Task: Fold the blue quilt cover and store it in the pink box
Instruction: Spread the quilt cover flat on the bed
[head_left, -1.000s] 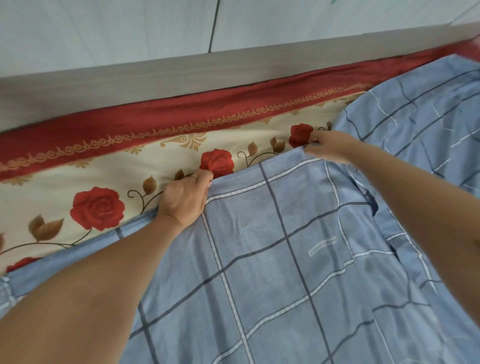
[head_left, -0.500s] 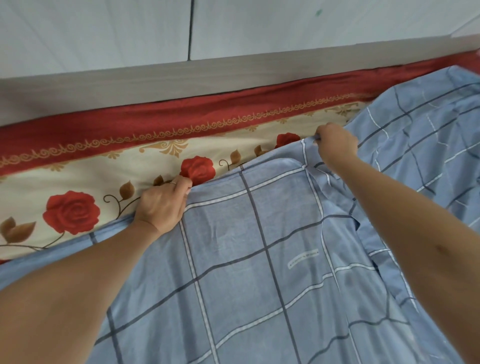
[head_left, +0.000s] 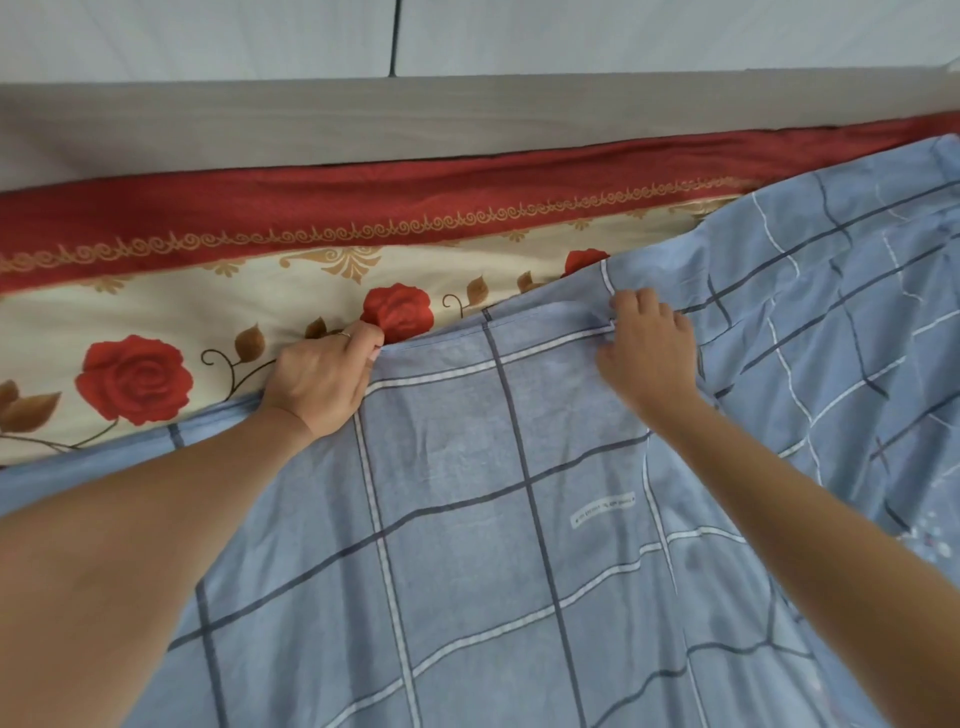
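**Kid:** Where is the blue quilt cover (head_left: 519, 519)?

**Pal:** In the head view it lies spread out on the bed. It fills the picture from the middle down to 6 o'clock and out to 3 o'clock. Its top edge runs across the middle.

**Kid:** What is under it?

**Pal:** A rose sheet (head_left: 208, 312), which shows from 9 to 11 o'clock. Past that, at 12 o'clock, are a wooden board (head_left: 467, 119) and a pale wall (head_left: 208, 36).

**Kid:** What do the hands do?

**Pal:** The left hand (head_left: 322, 384) is just at 9 o'clock of the middle. Its fingers curl over the top edge and grip it. The right hand (head_left: 649, 353) is just at 3 o'clock of the middle. It is a bit blurry, but its curled fingers seem to pinch the edge where one layer lies over another.

**Kid:** Is the cover heavy?

**Pal:** I think not. It looks thin, soft and floppy, with wrinkles at 2 o'clock. It will sag and slide, so one hand is not enough.

**Kid:** Where is it best to hold?

**Pal:** At the hem and the corners, with the hands well apart, so the edge lies straight. Not in the middle near the little label (head_left: 602, 511), or it will bunch up.

**Kid:** And the pink box?

**Pal:** I cannot see it here. The folding looks only just begun.
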